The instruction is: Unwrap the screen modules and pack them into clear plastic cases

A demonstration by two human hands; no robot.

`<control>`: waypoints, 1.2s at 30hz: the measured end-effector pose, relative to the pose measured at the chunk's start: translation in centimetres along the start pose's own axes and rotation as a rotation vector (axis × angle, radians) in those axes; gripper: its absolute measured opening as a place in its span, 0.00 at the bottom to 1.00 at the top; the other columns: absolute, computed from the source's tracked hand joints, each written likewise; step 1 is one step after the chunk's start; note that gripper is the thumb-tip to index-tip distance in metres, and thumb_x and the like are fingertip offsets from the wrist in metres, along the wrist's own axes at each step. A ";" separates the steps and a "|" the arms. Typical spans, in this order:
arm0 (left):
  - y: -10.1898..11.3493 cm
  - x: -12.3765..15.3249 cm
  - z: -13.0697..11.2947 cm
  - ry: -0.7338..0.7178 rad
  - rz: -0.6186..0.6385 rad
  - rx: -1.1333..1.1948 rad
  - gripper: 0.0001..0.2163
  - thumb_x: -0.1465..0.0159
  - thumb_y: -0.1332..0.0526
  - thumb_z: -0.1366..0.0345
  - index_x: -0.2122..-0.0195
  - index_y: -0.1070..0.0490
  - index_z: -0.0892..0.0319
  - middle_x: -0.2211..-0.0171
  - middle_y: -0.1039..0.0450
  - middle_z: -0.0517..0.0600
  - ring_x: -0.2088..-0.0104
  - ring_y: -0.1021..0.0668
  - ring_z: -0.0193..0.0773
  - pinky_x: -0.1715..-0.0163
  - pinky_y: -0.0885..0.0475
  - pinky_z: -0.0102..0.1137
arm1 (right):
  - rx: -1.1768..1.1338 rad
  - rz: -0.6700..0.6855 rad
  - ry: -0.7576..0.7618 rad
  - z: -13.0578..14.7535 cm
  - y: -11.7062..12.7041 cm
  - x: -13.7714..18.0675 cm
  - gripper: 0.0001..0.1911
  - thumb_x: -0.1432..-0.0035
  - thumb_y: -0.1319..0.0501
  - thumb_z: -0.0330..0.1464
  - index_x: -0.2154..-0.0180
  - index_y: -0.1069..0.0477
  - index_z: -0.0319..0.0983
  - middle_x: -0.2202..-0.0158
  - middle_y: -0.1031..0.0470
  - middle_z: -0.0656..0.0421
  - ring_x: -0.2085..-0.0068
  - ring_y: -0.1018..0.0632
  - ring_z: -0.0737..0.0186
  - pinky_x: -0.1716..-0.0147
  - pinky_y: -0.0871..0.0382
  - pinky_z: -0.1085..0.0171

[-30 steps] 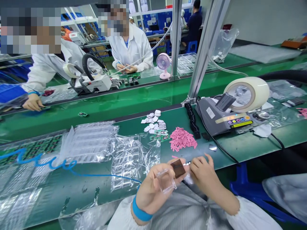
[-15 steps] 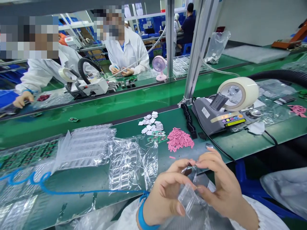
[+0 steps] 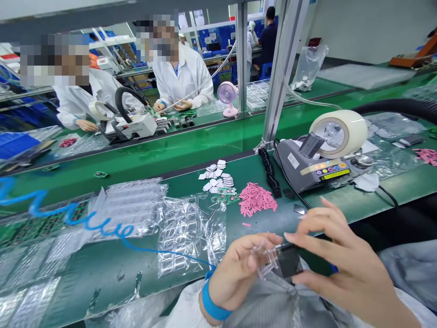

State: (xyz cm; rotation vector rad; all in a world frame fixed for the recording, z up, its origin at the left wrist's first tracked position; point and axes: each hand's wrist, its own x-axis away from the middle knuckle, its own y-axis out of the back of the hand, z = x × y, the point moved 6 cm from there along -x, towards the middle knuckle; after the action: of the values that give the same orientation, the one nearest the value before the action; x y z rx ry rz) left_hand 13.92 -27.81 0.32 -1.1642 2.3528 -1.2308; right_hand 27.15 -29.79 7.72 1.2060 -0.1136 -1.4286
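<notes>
2 hands, left hand [image 3: 235, 273] and right hand [image 3: 344, 264], pinch clear case [image 3: 264, 263].

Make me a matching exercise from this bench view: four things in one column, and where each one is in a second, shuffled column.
Things
1. pink strips
2. pink fan
3. clear case
4. dark square

Places
A. held in the left hand
B. heaped on the green mat, near the white squares
C. pinched by the right hand, right against the clear case
D. across the belt, beside an upright post

Pairs: 1-B, 2-D, 3-A, 4-C
</notes>
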 end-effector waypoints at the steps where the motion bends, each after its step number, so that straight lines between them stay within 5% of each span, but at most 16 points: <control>1: 0.3 0.0 0.1 -0.012 -0.038 -0.023 0.15 0.49 0.33 0.56 0.63 0.24 0.59 0.57 0.25 0.51 0.57 0.26 0.40 0.53 0.35 0.33 | 0.037 -0.013 -0.001 0.4 0.1 0.0 0.12 0.44 0.39 0.42 0.58 0.28 0.46 0.68 0.28 0.59 0.60 0.30 0.56 0.45 0.52 0.41; 6: 0.8 0.1 0.5 0.001 -0.097 -0.066 0.17 0.51 0.31 0.56 0.62 0.24 0.57 0.63 0.23 0.50 0.62 0.24 0.36 0.59 0.33 0.29 | 0.121 -0.027 -0.003 1.6 -0.6 -0.2 0.11 0.41 0.43 0.42 0.60 0.27 0.46 0.69 0.26 0.60 0.58 0.30 0.55 0.43 0.59 0.39; 21: 2.3 -0.5 1.1 -0.081 -0.090 -0.153 0.18 0.52 0.31 0.56 0.61 0.23 0.57 0.65 0.22 0.50 0.63 0.23 0.37 0.59 0.33 0.30 | 0.119 0.006 0.036 1.4 -2.1 0.0 0.13 0.37 0.47 0.40 0.59 0.27 0.45 0.67 0.26 0.59 0.57 0.30 0.56 0.45 0.55 0.40; 24: 2.6 -0.5 1.7 -0.051 -0.105 -0.046 0.19 0.50 0.32 0.55 0.58 0.25 0.59 0.62 0.22 0.51 0.59 0.24 0.39 0.56 0.33 0.32 | 0.243 0.107 0.066 1.7 -3.5 0.7 0.21 0.38 0.50 0.46 0.53 0.31 0.40 0.57 0.25 0.54 0.53 0.32 0.50 0.45 0.57 0.39; 27: 3.6 0.1 2.4 -0.005 -0.109 0.185 0.17 0.45 0.35 0.56 0.57 0.25 0.58 0.63 0.23 0.51 0.58 0.24 0.41 0.54 0.32 0.39 | 0.205 0.313 0.061 0.4 -5.5 1.9 0.37 0.40 0.57 0.54 0.41 0.45 0.34 0.46 0.33 0.48 0.46 0.35 0.49 0.44 0.52 0.46; 29: 4.9 0.8 2.4 -0.009 -0.131 0.273 0.15 0.45 0.35 0.58 0.59 0.25 0.59 0.65 0.23 0.50 0.60 0.24 0.41 0.55 0.31 0.41 | 0.125 0.367 -0.099 -2.0 -6.7 2.6 0.31 0.37 0.57 0.49 0.42 0.46 0.34 0.48 0.31 0.50 0.48 0.32 0.56 0.49 0.42 0.54; 32: 7.0 1.8 1.5 -0.046 -0.208 0.302 0.14 0.46 0.35 0.59 0.60 0.25 0.59 0.66 0.24 0.50 0.61 0.25 0.41 0.55 0.31 0.41 | 0.124 0.383 -0.344 -5.9 -9.5 3.5 0.12 0.37 0.48 0.39 0.57 0.33 0.39 0.61 0.25 0.56 0.60 0.26 0.60 0.61 0.36 0.60; 36: 7.6 2.4 0.0 -0.103 -0.248 0.233 0.14 0.46 0.34 0.59 0.60 0.25 0.59 0.66 0.25 0.50 0.62 0.26 0.40 0.56 0.31 0.39 | 0.191 0.440 -0.373 -7.6 -14.2 3.3 0.04 0.46 0.37 0.32 0.68 0.31 0.39 0.67 0.25 0.59 0.64 0.26 0.58 0.65 0.38 0.60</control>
State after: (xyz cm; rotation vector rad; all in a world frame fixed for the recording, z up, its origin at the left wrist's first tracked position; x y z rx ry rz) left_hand 8.26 -27.10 -5.27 -1.4305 1.9736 -1.4403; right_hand 23.60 -23.96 -7.29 0.9734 -0.7425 -1.2505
